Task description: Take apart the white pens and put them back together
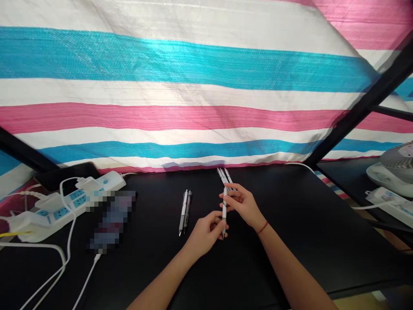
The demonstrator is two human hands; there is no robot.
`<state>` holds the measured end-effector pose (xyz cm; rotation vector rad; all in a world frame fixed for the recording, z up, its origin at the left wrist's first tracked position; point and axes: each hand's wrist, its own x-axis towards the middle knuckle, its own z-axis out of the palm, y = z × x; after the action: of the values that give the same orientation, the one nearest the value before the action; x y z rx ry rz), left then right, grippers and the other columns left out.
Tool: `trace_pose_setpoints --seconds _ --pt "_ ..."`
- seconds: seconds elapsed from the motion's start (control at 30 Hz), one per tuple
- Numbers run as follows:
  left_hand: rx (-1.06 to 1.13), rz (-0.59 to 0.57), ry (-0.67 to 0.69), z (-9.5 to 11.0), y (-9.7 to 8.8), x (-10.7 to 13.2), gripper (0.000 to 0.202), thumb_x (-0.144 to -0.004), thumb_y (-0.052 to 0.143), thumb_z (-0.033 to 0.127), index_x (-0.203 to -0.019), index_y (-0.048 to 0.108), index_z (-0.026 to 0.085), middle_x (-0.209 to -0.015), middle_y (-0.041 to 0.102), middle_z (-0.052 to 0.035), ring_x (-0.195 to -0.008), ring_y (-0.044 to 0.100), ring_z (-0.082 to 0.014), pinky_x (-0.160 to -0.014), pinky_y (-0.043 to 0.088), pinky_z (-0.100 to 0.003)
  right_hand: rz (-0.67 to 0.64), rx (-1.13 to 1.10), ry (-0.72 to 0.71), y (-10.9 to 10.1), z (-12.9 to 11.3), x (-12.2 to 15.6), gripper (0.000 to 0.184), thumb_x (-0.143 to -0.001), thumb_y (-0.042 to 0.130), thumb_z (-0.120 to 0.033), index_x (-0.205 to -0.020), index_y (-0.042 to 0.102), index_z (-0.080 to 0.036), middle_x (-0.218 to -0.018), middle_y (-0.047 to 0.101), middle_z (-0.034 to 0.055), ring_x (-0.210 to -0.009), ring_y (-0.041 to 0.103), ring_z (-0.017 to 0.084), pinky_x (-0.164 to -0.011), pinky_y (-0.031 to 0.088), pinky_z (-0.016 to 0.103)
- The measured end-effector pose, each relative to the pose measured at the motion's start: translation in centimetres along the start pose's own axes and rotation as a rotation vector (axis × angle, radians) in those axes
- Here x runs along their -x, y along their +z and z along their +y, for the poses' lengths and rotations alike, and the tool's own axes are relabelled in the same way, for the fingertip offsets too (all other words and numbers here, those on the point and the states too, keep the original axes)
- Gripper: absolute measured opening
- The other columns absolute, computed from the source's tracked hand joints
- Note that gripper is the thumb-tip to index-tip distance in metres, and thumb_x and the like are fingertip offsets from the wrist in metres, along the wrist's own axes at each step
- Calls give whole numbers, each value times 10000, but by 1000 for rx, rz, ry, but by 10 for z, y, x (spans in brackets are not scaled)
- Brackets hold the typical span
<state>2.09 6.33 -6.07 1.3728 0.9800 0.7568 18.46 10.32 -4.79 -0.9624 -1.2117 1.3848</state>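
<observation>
Here we go, both hands on one pen! Left hand [204,234] is pinching a slim white pen [224,213] low down, fingers closed on the barrel. Right hand [241,204] is gripping the same pen higher up, fingers curled round it, thin red thread bracelet [263,227] on that wrist. Pen's held lengthwise over the black table [290,232]; can't tell if its tip touches. Just beyond, a small bunch of white pens [224,176] lies w/ near ends running under the right hand; can't tell if they're held. To the left, near the hands, a white pen & a dark pen [185,211] lie side by side on the table.

Far left, white power strip w/ blue sockets [74,202], plugs in, white cables [66,258] trailing off. Next to it, a pixel-blurred object [112,219], too hazy to tell. Behind everything, pink, blue & white striped tarp [180,73], black metal bar [364,103] across it. Over on the right, lower black shelf [342,181] w/ round grey-and-white fan [395,170] & second white power strip [390,206].
</observation>
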Motion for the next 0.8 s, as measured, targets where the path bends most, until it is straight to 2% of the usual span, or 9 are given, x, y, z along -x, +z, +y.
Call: trace_pose_setpoints --seconds 0.07,0.17,0.33,0.43,0.53,0.63,0.8 --pt "2 -5 -6 -1 0 0 319 -835 532 380 -1066 570 164 -810 658 -51 -669 645 -159 -605 531 -282 -11 -3 7 0 0 0 405 -732 704 -360 -1086 569 -215 -895 686 55 -729 696 210 -587 587 320" --pt "17 -9 -9 -1 -1 0 325 -843 524 373 -1086 559 160 -818 652 -53 -678 644 -157 -611 530 -282 16 -30 1 0 0 0 444 -736 701 -352 -1131 536 -233 -922 684 52 -738 696 206 -602 590 330" --pt "-22 -57 -23 1 0 1 297 -850 519 348 -1077 555 160 -818 648 -49 -680 642 -156 -621 530 -285 -15 -7 12 0 -2 0 373 -726 709 -351 -1040 558 -216 -841 679 34 -684 695 205 -564 580 317" --pt "-10 -58 -19 2 0 1 304 -853 513 355 -1083 553 160 -828 646 -53 -688 643 -158 -623 532 -288 6 -6 -4 1 -4 1 398 -738 698 -346 -1081 536 -224 -866 679 37 -688 694 199 -571 578 312" --pt "0 -65 -31 3 0 1 312 -843 525 369 -1071 557 158 -819 646 -54 -683 645 -162 -618 538 -297 -10 17 -2 1 -4 1 364 -733 699 -358 -1028 554 -202 -842 676 44 -689 694 206 -555 573 303" --pt "7 -50 -35 3 0 1 325 -845 521 374 -1080 553 152 -820 643 -53 -687 643 -161 -623 538 -301 6 18 -12 1 -3 1 422 -742 692 -365 -1098 525 -212 -893 680 57 -724 696 214 -583 579 320" --pt "-35 -44 -43 1 0 0 307 -855 507 357 -1083 551 156 -815 639 -42 -685 639 -154 -629 540 -298 -13 15 -2 0 -2 0 375 -739 698 -356 -1042 535 -207 -874 685 52 -714 696 214 -580 580 323"
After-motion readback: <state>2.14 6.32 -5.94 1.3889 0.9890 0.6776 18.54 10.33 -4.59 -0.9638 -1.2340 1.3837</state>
